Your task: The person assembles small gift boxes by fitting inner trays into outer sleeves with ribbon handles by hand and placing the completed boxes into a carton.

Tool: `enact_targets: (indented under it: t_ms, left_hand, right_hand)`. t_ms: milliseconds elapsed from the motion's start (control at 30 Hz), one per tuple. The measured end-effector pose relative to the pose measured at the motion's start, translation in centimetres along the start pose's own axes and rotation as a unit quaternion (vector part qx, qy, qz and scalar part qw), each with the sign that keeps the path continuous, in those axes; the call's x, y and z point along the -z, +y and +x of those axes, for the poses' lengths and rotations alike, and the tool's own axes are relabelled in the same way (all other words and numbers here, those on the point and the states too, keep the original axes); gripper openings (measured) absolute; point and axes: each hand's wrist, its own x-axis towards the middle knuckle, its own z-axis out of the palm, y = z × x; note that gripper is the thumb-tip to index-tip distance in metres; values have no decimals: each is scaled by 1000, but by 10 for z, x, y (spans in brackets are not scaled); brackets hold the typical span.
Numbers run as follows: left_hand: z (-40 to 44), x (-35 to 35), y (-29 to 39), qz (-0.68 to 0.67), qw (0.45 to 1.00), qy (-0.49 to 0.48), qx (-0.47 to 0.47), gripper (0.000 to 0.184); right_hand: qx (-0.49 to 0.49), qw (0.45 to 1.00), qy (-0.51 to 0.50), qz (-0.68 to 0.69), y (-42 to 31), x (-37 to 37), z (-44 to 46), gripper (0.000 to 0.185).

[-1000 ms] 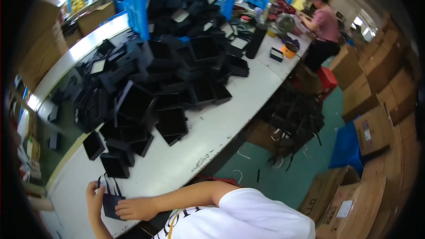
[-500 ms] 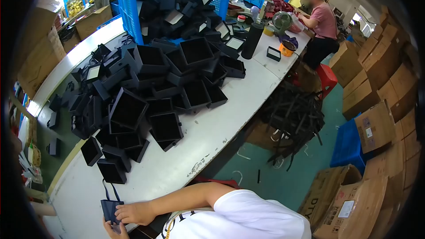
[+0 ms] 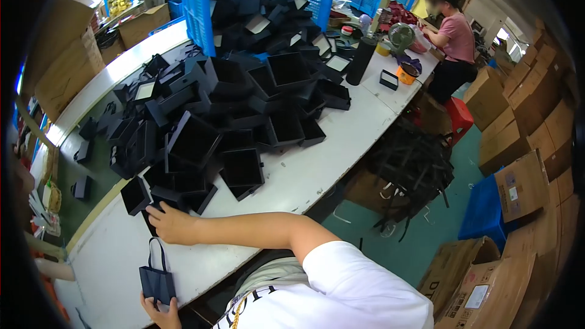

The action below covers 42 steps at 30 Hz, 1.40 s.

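Note:
Near the table's front edge, my left hand point(image 3: 161, 314) holds a small dark bag-shaped box point(image 3: 157, 284) by its lower end, with its ribbon handle looping up over the white table point(image 3: 244, 231). Farther up the table, my right hand point(image 3: 173, 224) has its fingers on a dark open box at the near end of a pile; that box is mostly hidden under the hand. Just beyond the fingers lies another dark open box point(image 3: 135, 195). The large pile of dark boxes point(image 3: 244, 167) spreads behind it.
Blue crates point(image 3: 198, 12) stand behind the pile. A black cylinder point(image 3: 361, 61), a small fan point(image 3: 401, 36) and an orange container point(image 3: 407, 74) are at the far right. A person in pink point(image 3: 457, 33) works there. Cardboard boxes point(image 3: 518, 189) line the right. Another person's forearm point(image 3: 55, 269) shows at left.
My right hand has left the small bag-shaped box and moved up the table to the pile's near end. My left hand still holds that box. The camera view has shifted slightly.

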Motion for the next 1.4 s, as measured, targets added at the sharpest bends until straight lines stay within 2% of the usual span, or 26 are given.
enact_targets:
  t_ms: [67, 100, 133, 167, 200, 233, 267, 333, 367, 400, 467, 567, 667, 700, 800, 833, 933, 967, 1200, 1233, 1333, 1400]
  left_hand:
    - [-2, 2, 30, -3, 1000, 22, 12, 41]
    - [-5, 0, 4, 32, 998, 33, -37, 57]
    - [-7, -3, 23, -55, 998, 26, 35, 58]
    - [-8, 6, 40, 37, 999, 4, 0, 58]
    - [-11, 8, 56, -23, 999, 18, 15, 54]
    - [-11, 16, 60, -29, 999, -4, 37, 51]
    - [-8, 17, 66, 13, 1000, 7, 11, 50]
    - [-6, 20, 76, 12, 999, -4, 33, 50]
    - [-5, 20, 73, 22, 999, 2, 27, 50]
    - [-9, 21, 78, 34, 999, 2, 19, 51]
    - [-10, 22, 76, 27, 999, -9, 36, 51]
    - [-11, 26, 74, 20, 999, -21, 27, 51]
    - [-5, 33, 82, 0, 996, -68, 49, 49]
    - [-2, 35, 88, -11, 994, -84, 66, 49]
    - [-3, 30, 82, -30, 998, -64, 3, 51]
    - [-5, 31, 83, -27, 997, -70, 10, 56]
    - [-15, 31, 82, -14, 997, -67, 46, 61]
    - [-18, 29, 80, -19, 997, -57, 39, 65]
    - [-28, 18, 82, -23, 999, 1, 25, 66]
    - [-30, 19, 84, -17, 999, -8, 51, 66]
    - [-31, 22, 75, -41, 999, -1, 31, 68]
    - [-30, 30, 75, -30, 998, -46, 29, 68]
  right_hand:
    - [-52, 995, 61, 62, 0, -31, 9, 20]
    - [-55, 992, 112, -22, 2, -14, 5, 18]
    - [-63, 988, 88, 106, 7, -3, 0, 17]
    - [-97, 979, -36, 177, 6, 21, 3, 14]
    - [-99, 966, -55, 232, 5, 30, 2, 19]
    - [-140, 944, -97, 284, 1, 29, 6, 27]
    - [-203, 914, -50, 348, -5, 18, -2, 27]
    - [-178, 914, 4, 363, -10, 22, -17, 18]
    - [-208, 896, -35, 390, -14, 32, -20, 17]
    - [-221, 872, -67, 431, -12, 34, -29, 24]
    - [-227, 872, -34, 433, -12, 45, -38, 29]
    - [-227, 874, -56, 425, 0, 48, -53, 50]
    - [-100, 940, -83, 314, -11, 79, -28, 77]
    - [-90, 938, -137, 304, -16, 76, -22, 98]
    - [-103, 910, -192, 353, -25, 57, -5, 99]
    - [-110, 912, -168, 357, -27, 55, -3, 101]
    - [-135, 924, 28, 358, -35, 47, 6, 100]
    - [-133, 930, 43, 340, -41, 47, 15, 98]
    - [-117, 929, -56, 346, -72, 13, 29, 99]
    - [-81, 922, -60, 375, -72, 18, 29, 99]
    - [-19, 893, -142, 427, -67, 34, 28, 101]
    - [16, 888, -166, 429, -54, 42, 25, 101]
